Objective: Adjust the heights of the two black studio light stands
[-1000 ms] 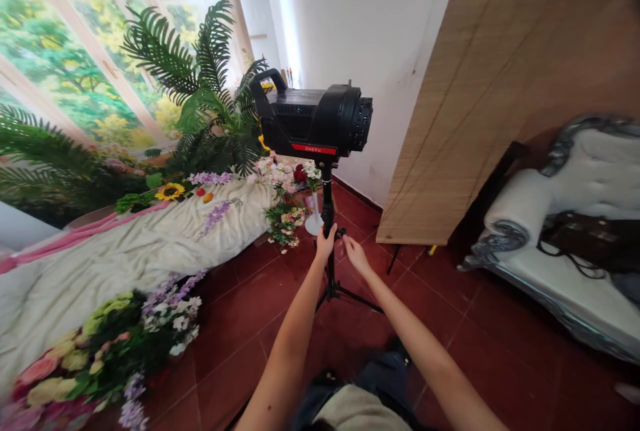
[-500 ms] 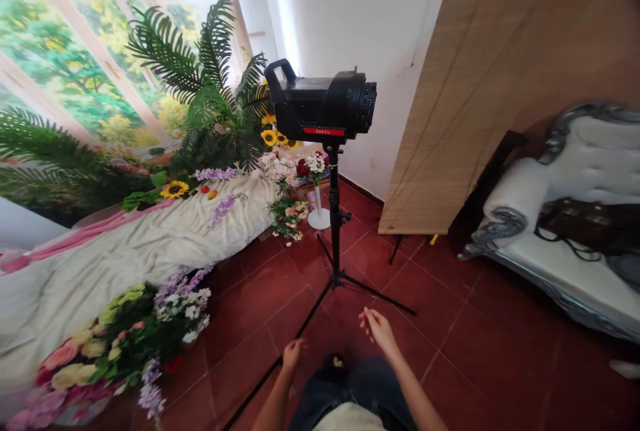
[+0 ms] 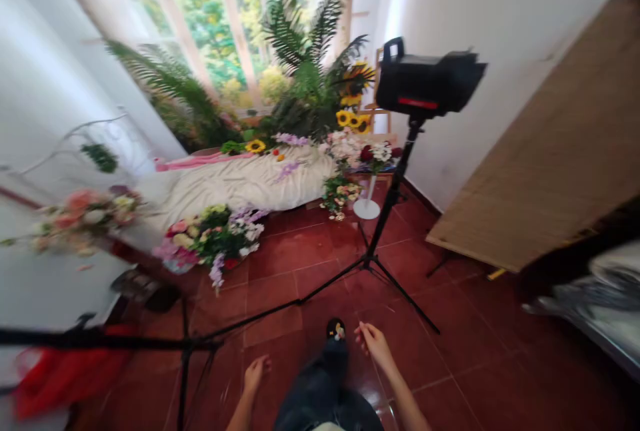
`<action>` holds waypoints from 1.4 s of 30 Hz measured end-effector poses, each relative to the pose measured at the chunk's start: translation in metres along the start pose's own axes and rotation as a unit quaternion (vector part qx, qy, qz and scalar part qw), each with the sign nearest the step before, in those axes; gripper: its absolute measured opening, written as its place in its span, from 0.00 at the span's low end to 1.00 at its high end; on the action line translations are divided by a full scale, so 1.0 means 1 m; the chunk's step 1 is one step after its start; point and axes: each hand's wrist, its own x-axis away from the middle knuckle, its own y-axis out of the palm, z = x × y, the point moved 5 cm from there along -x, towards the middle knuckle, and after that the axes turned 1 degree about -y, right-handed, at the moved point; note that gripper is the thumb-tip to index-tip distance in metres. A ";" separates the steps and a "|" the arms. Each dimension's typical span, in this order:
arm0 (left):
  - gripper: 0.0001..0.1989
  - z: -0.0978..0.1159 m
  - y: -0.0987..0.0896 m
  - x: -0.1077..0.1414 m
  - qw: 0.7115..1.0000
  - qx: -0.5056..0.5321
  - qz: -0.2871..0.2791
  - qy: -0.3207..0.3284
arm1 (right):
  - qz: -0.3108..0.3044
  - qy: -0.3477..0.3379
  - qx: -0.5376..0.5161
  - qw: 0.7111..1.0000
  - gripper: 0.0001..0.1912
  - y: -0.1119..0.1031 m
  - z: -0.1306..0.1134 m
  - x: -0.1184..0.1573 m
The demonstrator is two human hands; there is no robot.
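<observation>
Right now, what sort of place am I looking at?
Probably a photo studio or a room dressed as a set. A black studio-type light stands on a tripod stand, and flowers and palm fronds are arranged around a cream cloth.

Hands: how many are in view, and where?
2: the left hand over the floor, left of the trousers; the right hand also over the floor, just right of the shoe.

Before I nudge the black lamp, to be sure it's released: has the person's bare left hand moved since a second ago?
Yes: judged against its slim black tripod stand, the left hand has come off it, down and leftward in view.
</observation>
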 end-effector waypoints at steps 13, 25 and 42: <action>0.13 -0.099 -0.105 0.024 0.984 0.171 -0.029 -0.034 | -0.220 -0.023 0.132 0.966 0.30 0.179 0.031 0.107; 0.13 -0.095 -0.340 -0.068 0.966 0.225 0.096 0.077 | -0.277 -0.060 0.232 0.930 0.27 0.365 0.023 0.148; 0.15 0.156 -0.530 -0.134 0.845 0.210 0.217 0.442 | -0.415 -0.135 0.266 0.860 0.15 0.627 0.033 0.180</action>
